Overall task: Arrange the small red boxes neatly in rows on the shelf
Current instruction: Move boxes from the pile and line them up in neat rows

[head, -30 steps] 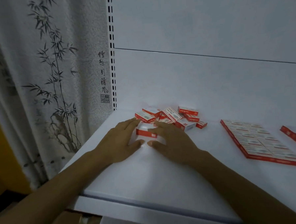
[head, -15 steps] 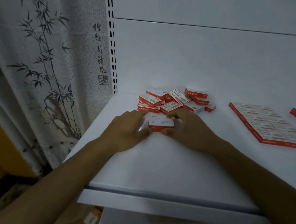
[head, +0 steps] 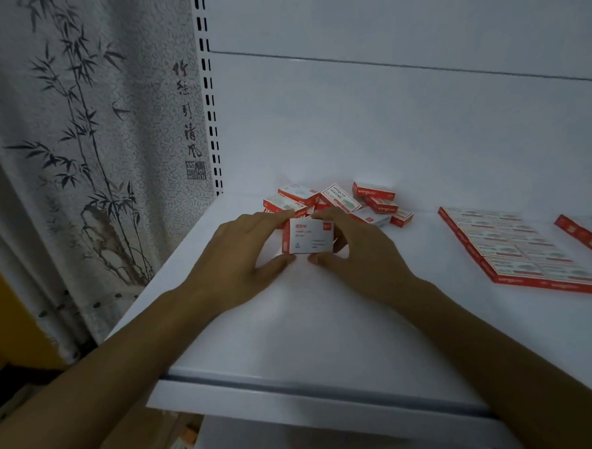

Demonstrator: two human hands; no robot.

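Left hand: the left hand (head: 241, 258) is curled round the left end of one paper-clip box (head: 309, 237), its thumb laid along the near lower corner and its fingers reaching over the far edge.
Right hand: the right hand (head: 354, 252) is curled round the right end of the same box, its thumb tip set at the near lower corner and its fingers bent over the far side.
Held box: it is pinched between both hands and tipped so that its white face, printed "PAPER CLIPS", is turned toward the camera. Whether its near edge touches the shelf cannot be told.
Loose pile: a loose pile (head: 338, 201) of small red-and-white boxes is heaped at 12 to 1 o'clock of the held box, just behind the fingertips, with the boxes lying at mixed angles and partly overlapped.
Laid-out block: at 3 o'clock, well apart from the hands, a flat block of boxes (head: 515, 247) is set edge to edge in rows.
Edge boxes: farther out at 3 o'clock, more red boxes (head: 586, 233) are cut off by the frame edge.
Shelf: all boxes are carried on a white shelf (head: 293, 327) with a white back panel.
Upright: a slotted upright (head: 208, 91) is seen at 11 o'clock.
Curtain: a bamboo-print curtain (head: 77, 132) is hung at 9 to 10 o'clock, beside the shelf.
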